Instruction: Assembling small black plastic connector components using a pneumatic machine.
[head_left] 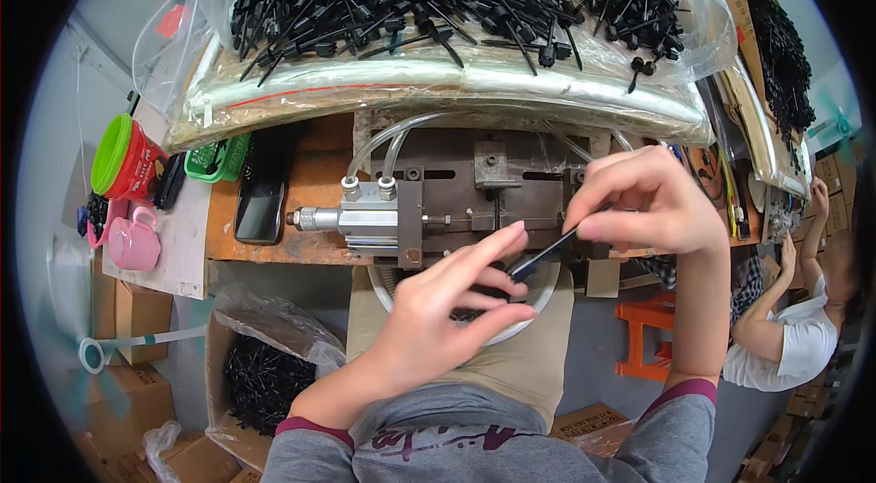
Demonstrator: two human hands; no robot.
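My right hand (650, 202) pinches one end of a thin black plastic stem (547, 255) between thumb and fingertips. The stem slants down to the left, and its thicker end lies beside the fingers of my left hand (443, 305). That hand has its index finger and thumb spread apart; whether its curled fingers touch the stem I cannot tell. Below my hands a round white-rimmed container (546, 287) sits at my lap, partly hidden, with dark pieces showing between my fingers. Just beyond stands a bench fixture with a silver pneumatic cylinder (370, 226) and clear hoses.
A heap of black stemmed plastic parts (438, 4) lies on a plastic-wrapped tray (438, 86) at the back. On the left are a phone (262, 200), a green basket (219, 159) and a pink cup (135, 241). A box of black parts (265, 378) stands lower left; another person (794, 319) works at right.
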